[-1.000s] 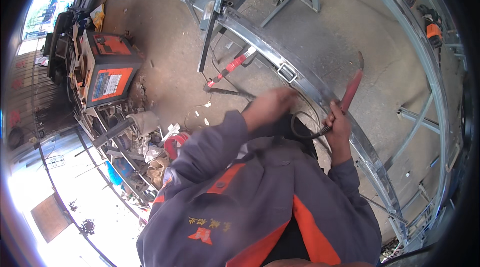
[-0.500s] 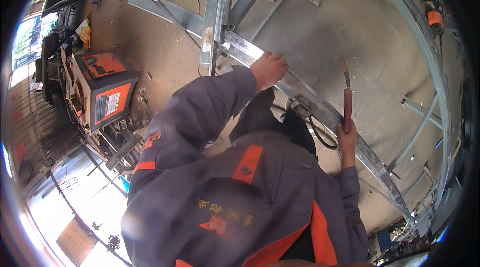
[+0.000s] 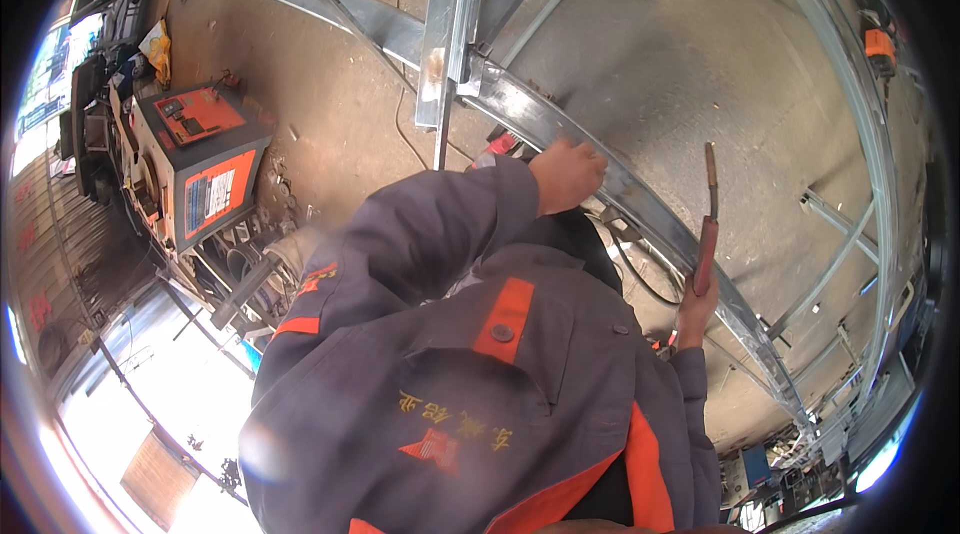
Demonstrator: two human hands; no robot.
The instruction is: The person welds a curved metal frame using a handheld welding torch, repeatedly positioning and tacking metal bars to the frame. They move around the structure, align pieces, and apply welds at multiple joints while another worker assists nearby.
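Now my L hand (image 3: 566,180) has slid a bit farther along the beam (image 3: 530,106), toward my R hand (image 3: 695,312); means it's at a diff spot on the steel, nearer the torch (image 3: 706,256). L fingers are curled but blurred, so can't tell if they're together, apart or actually touching metal. R fingers are clamped round the torch's red handle, by the beam's edge; tip points away over the floor (image 3: 800,84), so it's off the beam atm.

Vs. half a sec ago: torch sits lower in view w/ its handle leaning a touch; red tool (image 3: 503,145) now peeks out btwn my L sleeve (image 3: 400,234) & the beam, where the sleeve hid it. Post (image 3: 440,44) still crosses the beam's upper end.
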